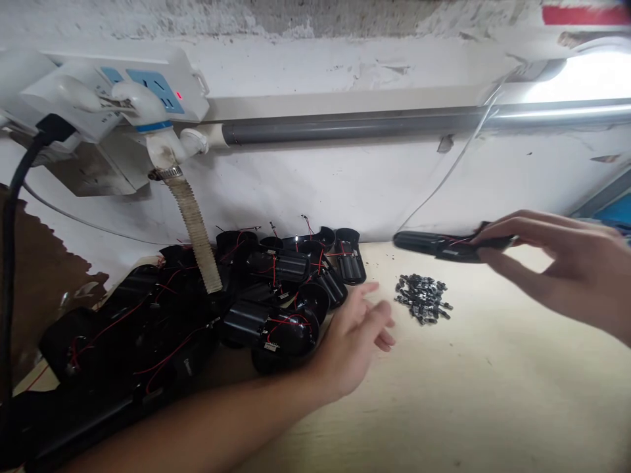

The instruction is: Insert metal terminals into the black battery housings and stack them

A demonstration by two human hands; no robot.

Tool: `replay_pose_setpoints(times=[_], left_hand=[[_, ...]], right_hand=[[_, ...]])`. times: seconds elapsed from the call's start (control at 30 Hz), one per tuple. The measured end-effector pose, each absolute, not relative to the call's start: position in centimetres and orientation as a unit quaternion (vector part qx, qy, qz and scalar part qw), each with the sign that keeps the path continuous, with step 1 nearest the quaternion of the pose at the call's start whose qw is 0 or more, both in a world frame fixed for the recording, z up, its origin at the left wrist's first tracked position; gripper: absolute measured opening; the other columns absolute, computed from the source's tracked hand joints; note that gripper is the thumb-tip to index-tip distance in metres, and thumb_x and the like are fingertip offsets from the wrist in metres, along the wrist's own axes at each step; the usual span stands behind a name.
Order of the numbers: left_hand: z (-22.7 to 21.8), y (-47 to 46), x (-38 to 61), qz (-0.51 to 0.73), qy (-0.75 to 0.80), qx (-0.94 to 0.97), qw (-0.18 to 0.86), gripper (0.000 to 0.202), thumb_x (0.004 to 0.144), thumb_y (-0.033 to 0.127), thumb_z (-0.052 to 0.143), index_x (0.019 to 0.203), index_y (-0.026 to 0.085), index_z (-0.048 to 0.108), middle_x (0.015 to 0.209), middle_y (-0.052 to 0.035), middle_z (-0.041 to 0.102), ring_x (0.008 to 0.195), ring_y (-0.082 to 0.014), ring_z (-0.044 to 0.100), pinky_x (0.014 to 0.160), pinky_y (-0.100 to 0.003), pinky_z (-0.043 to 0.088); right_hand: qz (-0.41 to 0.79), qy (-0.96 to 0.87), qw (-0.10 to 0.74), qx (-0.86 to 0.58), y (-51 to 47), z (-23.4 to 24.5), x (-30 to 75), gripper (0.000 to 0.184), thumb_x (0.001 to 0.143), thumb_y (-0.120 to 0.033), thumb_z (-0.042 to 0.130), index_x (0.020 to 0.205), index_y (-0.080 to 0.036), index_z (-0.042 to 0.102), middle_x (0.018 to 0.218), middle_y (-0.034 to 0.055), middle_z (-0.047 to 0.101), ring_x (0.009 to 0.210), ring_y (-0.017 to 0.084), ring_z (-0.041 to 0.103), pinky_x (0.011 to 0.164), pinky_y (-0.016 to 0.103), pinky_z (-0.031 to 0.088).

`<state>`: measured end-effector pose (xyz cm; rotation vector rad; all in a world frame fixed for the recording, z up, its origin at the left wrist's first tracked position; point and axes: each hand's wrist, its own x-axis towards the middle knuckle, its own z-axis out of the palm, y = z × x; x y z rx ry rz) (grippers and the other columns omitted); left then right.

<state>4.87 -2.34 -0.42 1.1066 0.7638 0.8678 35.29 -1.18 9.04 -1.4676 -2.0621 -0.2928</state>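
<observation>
Between thumb and fingers, my right hand (566,263) grips one end of a black plastic housing (428,244) with a red wire on it, held above the table at the right. My left hand (357,332) is empty, its fingers apart, over the table beside a heap of similar black plastic housings (246,325) with red wires. Just right of my left fingertips lies a small pile of dark, shiny metal parts (422,299), too small to name exactly.
A ribbed hose (192,230) hangs from a white pipe fitting down into the heap. Behind, a grey pipe (345,129) runs along the wall, with a power strip (158,85) and a black plug cable (22,171) at the left. A bright lamp (582,75) shines at upper right.
</observation>
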Motion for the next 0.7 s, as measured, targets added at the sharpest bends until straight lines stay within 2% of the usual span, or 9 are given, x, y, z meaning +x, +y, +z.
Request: replay_pose_setpoints(times=[0.07,0.17,0.33,0.4,0.47,0.53,0.6,0.63,0.7], left_hand=[[-0.3,-2.1,4.9,0.444,0.313,0.419,0.727,0.108,0.089,0.085,0.062,0.164,0.015,0.029,0.103,-0.0096,0.07,0.075,-0.022,0.07,0.07,-0.038,0.058],[0.0,-1.8,4.8,0.474,0.303,0.37,0.739,0.114,0.083,0.089,0.067,0.164,0.017,0.029,0.102,-0.0099,0.071,0.077,-0.0241,0.073,0.067,-0.038,0.06],[0.0,-1.9,4.8,0.506,0.322,0.353,0.718,0.104,0.081,0.061,0.087,0.162,0.021,0.034,0.094,-0.0047,0.073,0.072,-0.0202,0.075,0.068,-0.032,0.06],[-0.1,-1.8,4.8,0.502,0.326,0.369,0.711,0.092,0.08,0.053,0.091,0.152,0.018,0.045,0.092,-0.0044,0.074,0.068,-0.0179,0.074,0.064,-0.03,0.06],[-0.2,-1.8,4.8,0.486,0.324,0.393,0.71,0.074,0.077,0.046,0.095,0.131,0.014,0.056,0.088,-0.0041,0.074,0.065,-0.0165,0.073,0.061,-0.028,0.06],[-0.3,-1.7,4.8,0.473,0.314,0.406,0.716,0.064,0.076,0.043,0.096,0.117,0.015,0.055,0.083,-0.0033,0.074,0.064,-0.0172,0.074,0.059,-0.027,0.06],[-0.4,-1.7,4.8,0.469,0.301,0.404,0.725,0.064,0.078,0.043,0.096,0.114,0.018,0.05,0.081,-0.0029,0.076,0.066,-0.0187,0.077,0.061,-0.029,0.063],[-0.4,-1.8,4.8,0.473,0.297,0.4,0.727,0.065,0.079,0.043,0.095,0.115,0.019,0.048,0.081,-0.0027,0.077,0.068,-0.0191,0.078,0.064,-0.03,0.065],[-0.5,-1.8,4.9,0.488,0.298,0.389,0.722,0.065,0.081,0.043,0.094,0.116,0.02,0.045,0.082,-0.0016,0.078,0.07,-0.0189,0.079,0.069,-0.033,0.067]], right_hand=[[-0.077,-0.85,0.288,-0.434,-1.3,9.5,32.1,0.013,0.101,-0.03,0.067,0.113,-0.028,0.071,0.114,0.0085,0.074,0.077,0.02,0.073,0.06,0.037,0.056],[-0.031,-0.914,0.261,-0.309,-0.8,9.2,30.3,0.024,0.098,-0.017,0.068,0.12,-0.026,0.067,0.141,0.0134,0.065,0.108,0.025,0.076,0.081,0.04,0.065],[-0.032,-0.928,0.273,-0.252,0.8,8.7,29.6,0.033,0.091,-0.008,0.068,0.12,-0.023,0.066,0.155,0.0178,0.057,0.128,0.033,0.07,0.089,0.045,0.066],[-0.025,-0.924,0.294,-0.244,1.2,8.6,29.0,0.036,0.088,-0.006,0.066,0.12,-0.023,0.066,0.154,0.0181,0.057,0.13,0.035,0.068,0.091,0.048,0.066],[0.01,-0.911,0.33,-0.247,1.5,8.1,28.2,0.043,0.088,-0.004,0.064,0.125,-0.025,0.066,0.155,0.0163,0.058,0.134,0.035,0.067,0.097,0.051,0.065],[0.087,-0.877,0.394,-0.261,1.6,7.1,27.3,0.052,0.091,-0.003,0.063,0.136,-0.03,0.064,0.161,0.0122,0.055,0.145,0.036,0.06,0.11,0.056,0.06],[0.187,-0.818,0.469,-0.276,1.6,5.7,26.3,0.058,0.096,-0.006,0.062,0.146,-0.036,0.061,0.167,0.0071,0.051,0.155,0.035,0.051,0.119,0.059,0.055],[0.243,-0.783,0.497,-0.287,1.5,4.9,25.9,0.06,0.099,-0.008,0.063,0.149,-0.039,0.059,0.169,0.0052,0.049,0.154,0.034,0.052,0.119,0.057,0.055],[0.358,-0.715,0.514,-0.311,1.3,3.4,25.2,0.064,0.101,-0.013,0.065,0.156,-0.044,0.052,0.169,0.0043,0.05,0.138,0.031,0.066,0.108,0.051,0.062]])
